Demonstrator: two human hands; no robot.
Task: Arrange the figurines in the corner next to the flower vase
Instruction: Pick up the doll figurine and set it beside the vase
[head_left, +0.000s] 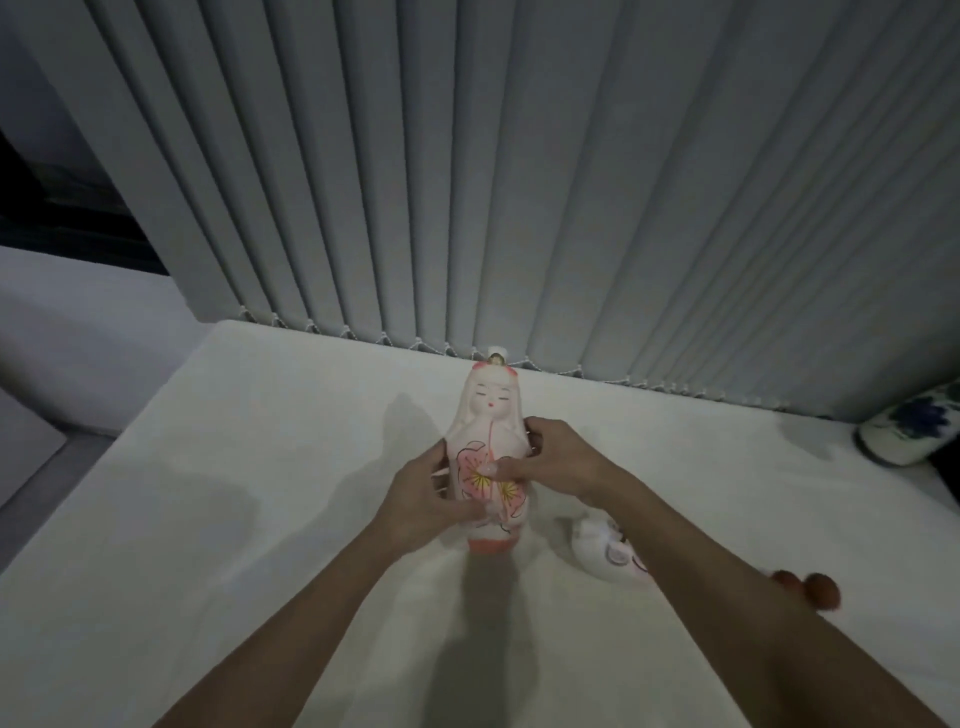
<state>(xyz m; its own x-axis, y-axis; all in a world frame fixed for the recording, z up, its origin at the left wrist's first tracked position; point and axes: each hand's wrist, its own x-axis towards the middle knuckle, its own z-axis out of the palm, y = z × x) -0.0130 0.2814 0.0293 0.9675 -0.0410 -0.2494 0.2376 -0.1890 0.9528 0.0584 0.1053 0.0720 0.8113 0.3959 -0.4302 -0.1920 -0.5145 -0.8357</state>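
A tall white and pink doll figurine with painted pink flowers and a red base stands upright in the middle of the white table. My left hand grips its lower left side. My right hand wraps its front and right side. A second small white figurine lies on the table just right of the doll, partly hidden by my right forearm. A white vase with blue flowers stands in the far right corner.
Grey vertical blinds hang along the table's back edge. Two small red round objects sit at the right, behind my right forearm. The table's left edge drops to a lower grey surface.
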